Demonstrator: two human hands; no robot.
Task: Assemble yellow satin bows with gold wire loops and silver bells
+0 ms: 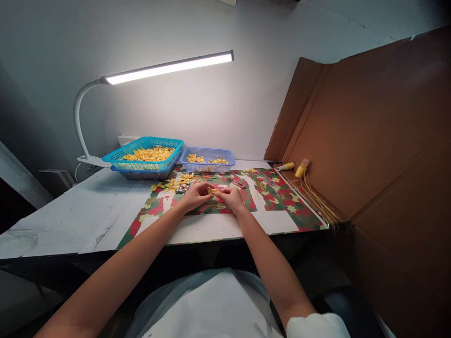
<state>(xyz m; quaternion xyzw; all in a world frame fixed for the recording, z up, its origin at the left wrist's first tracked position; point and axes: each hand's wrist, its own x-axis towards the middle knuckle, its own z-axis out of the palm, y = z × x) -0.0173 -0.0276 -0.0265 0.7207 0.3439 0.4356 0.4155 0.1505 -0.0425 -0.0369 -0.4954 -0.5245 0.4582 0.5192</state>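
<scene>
My left hand [196, 196] and my right hand [230, 197] meet over the patterned sheet, their fingertips pinching a small yellow ribbon bow [212, 191] between them. Fingers cover much of the bow, so its exact shape is partly hidden. Just beyond my left hand lies a loose pile of yellow ribbon bows [172, 183], with small silvery pieces [182, 188] at its near side. A pair of pink-handled thread snips [237, 183] rests on the sheet past my right hand.
A turquoise basket [141, 164] full of yellow bows is stacked on another at the back left. Beside it stands a blue-violet basket [207, 167] with fewer bows. A lamp [169, 68] reaches overhead. Thread spools [301, 169] with trailing yellow strands lie by the cardboard wall [369, 117].
</scene>
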